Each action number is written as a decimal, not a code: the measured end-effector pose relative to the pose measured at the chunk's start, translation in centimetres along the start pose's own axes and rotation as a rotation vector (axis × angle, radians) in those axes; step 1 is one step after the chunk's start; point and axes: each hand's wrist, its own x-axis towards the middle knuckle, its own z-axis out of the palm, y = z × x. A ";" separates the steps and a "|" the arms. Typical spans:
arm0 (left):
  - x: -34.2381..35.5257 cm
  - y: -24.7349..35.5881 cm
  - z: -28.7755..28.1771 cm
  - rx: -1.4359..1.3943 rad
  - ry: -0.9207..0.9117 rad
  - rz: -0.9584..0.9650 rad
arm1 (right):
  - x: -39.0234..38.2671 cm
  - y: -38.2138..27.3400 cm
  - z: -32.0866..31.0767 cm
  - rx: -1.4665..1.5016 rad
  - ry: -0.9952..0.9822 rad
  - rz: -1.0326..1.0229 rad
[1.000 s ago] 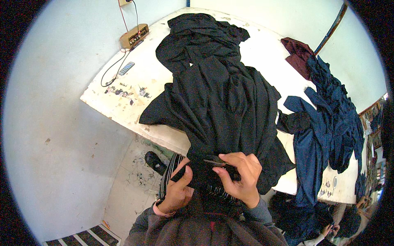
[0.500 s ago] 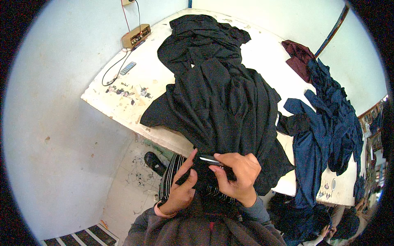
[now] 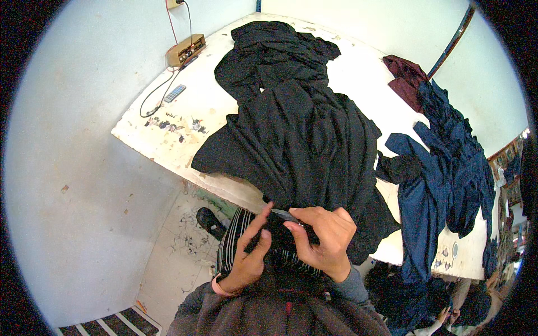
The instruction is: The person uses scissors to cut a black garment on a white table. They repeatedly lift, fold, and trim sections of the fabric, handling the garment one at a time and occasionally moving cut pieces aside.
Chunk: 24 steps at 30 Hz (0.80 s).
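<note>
Draped over table [image 3: 204, 103], black cloth [image 3: 302, 145]; just off table's near edge, blade [image 3: 284, 215] pinched in right hand [image 3: 322, 238], left hand [image 3: 249, 257] with thumb and forefinger spread, other fingers' hold impossible to tell; possible nick to cloth or left forefinger from a slip.

The cloth [image 3: 314, 140] is black, the garment [image 3: 417, 207] navy (the striped fabric [image 3: 234, 235], black-and-white).

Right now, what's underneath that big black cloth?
The white table shows along both sides of the black cloth, so it lies beneath; anything else under the folds is covered.
</note>
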 end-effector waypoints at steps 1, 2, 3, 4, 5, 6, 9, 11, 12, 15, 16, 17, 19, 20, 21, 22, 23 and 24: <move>0.4 -0.3 -0.5 0.101 0.038 0.045 | -0.1 0.2 0.0 -0.005 0.002 -0.014; 0.8 -1.1 -1.7 0.189 0.129 0.074 | -0.4 0.6 -0.1 -0.001 0.062 -0.013; 1.3 -2.0 -2.9 0.275 0.222 0.096 | -0.7 1.0 -0.4 -0.001 0.119 -0.012; 3.3 -0.9 -3.9 0.163 0.349 0.094 | -1.1 1.6 -0.8 0.008 0.205 0.026; 5.1 0.1 -5.2 0.057 0.487 0.105 | -1.7 1.9 -1.3 0.033 0.224 0.141; 7.0 0.3 -7.7 0.005 0.528 0.134 | -2.6 2.6 -1.7 0.124 0.307 0.269; 12.5 2.1 -13.5 0.454 0.691 0.268 | -4.2 4.5 -2.9 0.302 0.420 0.521; 14.4 1.2 -19.3 0.533 0.633 0.256 | -5.3 5.5 -3.9 0.323 0.415 0.584; 14.9 0.2 -21.8 0.576 0.614 0.237 | -5.8 5.6 -4.3 0.342 0.422 0.620; 14.9 -2.2 -24.2 0.655 0.648 0.295 | -8.0 6.8 -5.2 0.301 0.408 0.720; 14.0 -2.7 -24.3 0.678 0.677 0.329 | -8.8 7.1 -5.3 0.286 0.401 0.753; 13.1 -3.3 -24.1 0.755 0.684 0.340 | -9.5 7.2 -5.3 0.272 0.393 0.784; 10.3 -4.3 -22.5 0.910 0.703 0.361 | -10.6 7.4 -5.2 0.294 0.383 0.860; 8.5 -5.4 -21.4 0.878 0.696 0.292 | -11.4 7.8 -5.2 0.311 0.382 0.885; 6.5 -6.8 -20.1 0.846 0.696 0.222 | -11.6 7.9 -5.2 0.330 0.375 0.907; 4.5 -7.8 -17.9 0.678 0.642 0.092 | -11.6 7.8 -5.1 0.340 0.416 0.904; 2.4 -8.6 -15.5 0.511 0.592 -0.033 | -11.7 7.8 -4.9 0.308 0.426 0.880; 0.6 -9.7 -13.2 0.341 0.533 -0.167 | -11.6 7.9 -4.6 0.279 0.437 0.851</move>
